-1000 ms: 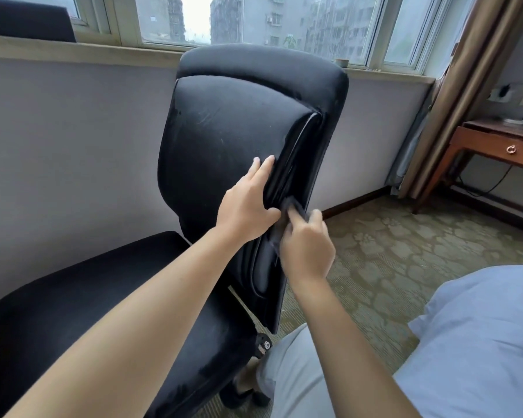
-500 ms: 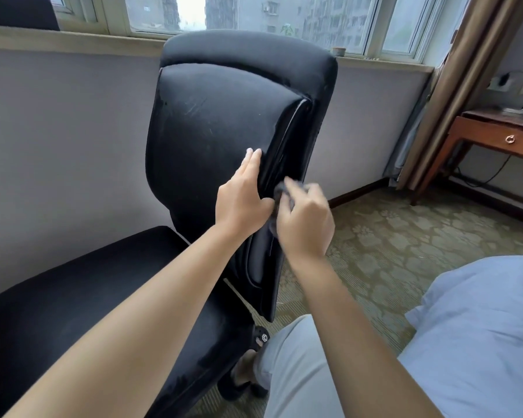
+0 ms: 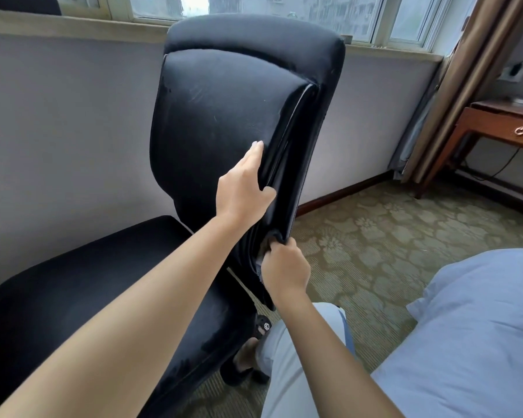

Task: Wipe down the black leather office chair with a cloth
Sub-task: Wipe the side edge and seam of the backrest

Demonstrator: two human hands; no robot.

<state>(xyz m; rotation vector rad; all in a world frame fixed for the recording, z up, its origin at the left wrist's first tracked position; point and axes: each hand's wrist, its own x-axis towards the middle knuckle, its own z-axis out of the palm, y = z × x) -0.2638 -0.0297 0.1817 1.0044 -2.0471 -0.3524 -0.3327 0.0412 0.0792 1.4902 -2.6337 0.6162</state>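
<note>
Right hand point(image 3: 285, 268) slid lower down the chair point(image 3: 224, 116) backrest's right edge since before, fingers clenched round the dark cloth point(image 3: 267, 242), left hand point(image 3: 244, 188) flat on the cushion with fingers straight, wooden desk point(image 3: 501, 125) far right

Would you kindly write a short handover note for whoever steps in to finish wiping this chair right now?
Left hand: fingers straight on the front of the backrest, thumb on its side edge, steadying the chair.
Right hand: fingers curled round a dark cloth, pressed against the lower part of the backrest's side edge.
Chair stands by the wall under the window, seat to the left of the backrest.
Done: cannot tell which areas are already wiped; the cloth is low on the side seam.
Left: probably the rest of that edge, then check the backrest front, top and seat.
</note>
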